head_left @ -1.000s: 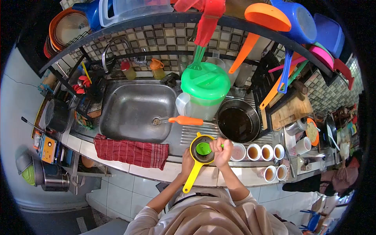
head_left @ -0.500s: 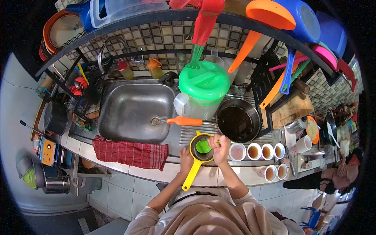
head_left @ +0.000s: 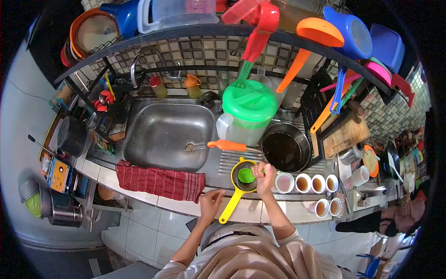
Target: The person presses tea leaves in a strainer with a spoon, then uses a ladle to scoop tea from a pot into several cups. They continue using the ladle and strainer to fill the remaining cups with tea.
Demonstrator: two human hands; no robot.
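A yellow strainer (head_left: 236, 201) with a long handle pointing toward me sits near the counter's front edge. What it rests on is hidden beneath it. Inside its bowl is a small green scoop (head_left: 245, 175), its handle wrapped by the fingers of my right hand (head_left: 265, 179). My left hand (head_left: 211, 203) is off the strainer, with loosely bent, parted fingers and nothing in them, between the strainer handle and the red cloth (head_left: 160, 181). Right of my right hand stands a cup with pale pinkish contents (head_left: 284, 182), beside several cups of brown liquid (head_left: 303, 183).
Behind the strainer are a pan of dark liquid (head_left: 284, 148), its orange handle (head_left: 226, 145) reaching left, and a green-lidded pitcher (head_left: 250, 103). A steel sink (head_left: 167, 135) lies to the left. Utensils, including an orange ladle (head_left: 297, 65), hang from the rack overhead.
My left hand has come away from the strainer, moving left and toward me. The right hand keeps its grip on the green scoop. The whole view has shifted slightly.
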